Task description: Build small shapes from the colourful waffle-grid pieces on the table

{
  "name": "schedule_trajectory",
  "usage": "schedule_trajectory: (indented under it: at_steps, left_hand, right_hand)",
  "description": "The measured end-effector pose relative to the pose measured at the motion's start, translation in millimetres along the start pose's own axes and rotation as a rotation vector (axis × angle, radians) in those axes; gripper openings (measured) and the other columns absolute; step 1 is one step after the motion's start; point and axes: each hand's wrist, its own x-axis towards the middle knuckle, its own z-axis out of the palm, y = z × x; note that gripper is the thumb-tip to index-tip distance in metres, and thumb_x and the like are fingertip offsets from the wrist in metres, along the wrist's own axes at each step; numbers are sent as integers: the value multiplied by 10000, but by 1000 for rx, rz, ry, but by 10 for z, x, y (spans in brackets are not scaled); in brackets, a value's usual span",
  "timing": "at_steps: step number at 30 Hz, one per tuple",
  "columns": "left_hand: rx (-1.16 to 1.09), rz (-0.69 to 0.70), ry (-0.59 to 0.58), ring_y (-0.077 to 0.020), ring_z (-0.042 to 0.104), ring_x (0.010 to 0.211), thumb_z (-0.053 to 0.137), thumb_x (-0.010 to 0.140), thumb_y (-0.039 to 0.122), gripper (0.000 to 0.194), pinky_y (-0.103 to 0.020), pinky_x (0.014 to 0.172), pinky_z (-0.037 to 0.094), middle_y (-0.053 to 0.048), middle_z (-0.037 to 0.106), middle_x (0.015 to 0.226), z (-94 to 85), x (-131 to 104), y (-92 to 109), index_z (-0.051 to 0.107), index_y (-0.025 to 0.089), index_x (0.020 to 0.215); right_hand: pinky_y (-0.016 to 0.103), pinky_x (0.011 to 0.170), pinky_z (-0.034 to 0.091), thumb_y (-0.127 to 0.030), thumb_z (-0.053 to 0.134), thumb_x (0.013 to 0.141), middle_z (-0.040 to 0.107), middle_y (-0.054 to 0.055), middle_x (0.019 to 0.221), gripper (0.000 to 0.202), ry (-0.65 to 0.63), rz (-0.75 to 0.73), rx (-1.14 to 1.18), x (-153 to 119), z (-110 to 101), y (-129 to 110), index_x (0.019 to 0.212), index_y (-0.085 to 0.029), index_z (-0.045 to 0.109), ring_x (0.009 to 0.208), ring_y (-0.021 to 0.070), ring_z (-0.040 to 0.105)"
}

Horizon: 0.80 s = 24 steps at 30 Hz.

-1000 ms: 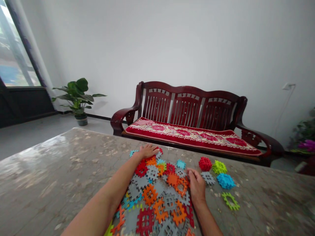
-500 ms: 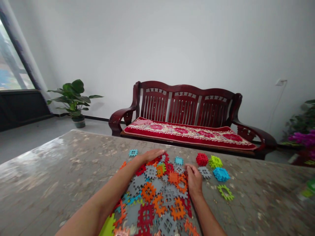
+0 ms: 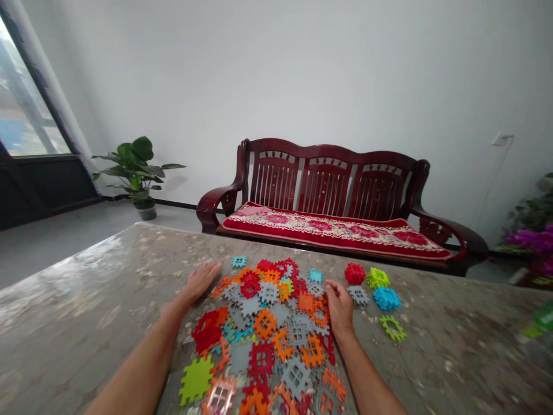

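Note:
A pile of flat, notched plastic building pieces (image 3: 261, 323) in red, orange, grey, blue and green is spread on the table before me. To its left, my left hand (image 3: 204, 280) lies flat on the tabletop, fingers stretched out, holding nothing. My right hand (image 3: 340, 306) rests against the pile's right edge with its fingers curled in; the palm side is hidden, and whether anything is in it does not show. Near its fingertips lies a light blue square piece (image 3: 315, 275). A lime green square piece (image 3: 196, 380) lies at the pile's near left corner.
Right of my right hand stand a red cluster (image 3: 355, 274), a lime cluster (image 3: 377, 278) and a blue cluster (image 3: 387, 298) of pieces. A grey piece (image 3: 358, 295) and a green ring piece (image 3: 393, 327) lie nearby. Beyond the table (image 3: 108, 300) stands a wooden bench (image 3: 324, 181).
My left hand has moved left off the top of the pile onto the bare table, uncovering red and orange pieces. My right hand has stayed in place. The view has shifted slightly.

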Motion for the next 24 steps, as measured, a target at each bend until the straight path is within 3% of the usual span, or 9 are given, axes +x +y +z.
schedule_trajectory:
  at_steps: [3,7,10,16,24]
  left_hand:
    - [24,-46,-44,-290,311,1482,147,997,459,628,-549,1192,215,-68,448,1554,71,-164,11,522,237,1449]
    - [77,-26,-25,-245,316,1482,171,1004,426,588,-480,1205,219,-32,449,1556,90,-249,132,550,269,1424]
    - [89,-9,-9,-247,345,1468,195,1001,461,586,-471,1197,246,-39,462,1548,74,-245,160,570,269,1408]
    - [139,38,57,-275,380,1445,343,974,457,488,-488,1179,269,-32,497,1524,103,-238,136,615,326,1357]
    - [127,63,70,-296,389,1439,404,942,512,499,-492,1179,267,-51,507,1516,125,-239,105,628,318,1344]
  right_hand:
    - [397,851,510,-476,594,697,748,104,937,418,0,-33,-46,-10,-1,-6,936,-161,727,882,268,672]
    - [421,990,446,-402,604,700,736,86,1053,379,-70,-180,-252,-11,14,-136,993,-204,739,1039,276,629]
    - [435,1039,408,-361,630,704,721,74,1144,425,-204,-255,-386,12,97,-293,1095,-226,726,1131,288,594]
    - [440,1013,413,-300,734,623,698,81,1214,665,-497,-262,-695,23,319,-516,1280,-250,646,1176,321,577]
    - [404,937,445,-303,681,659,712,75,1188,605,-515,-283,-832,-5,377,-565,1262,-265,656,1082,311,624]
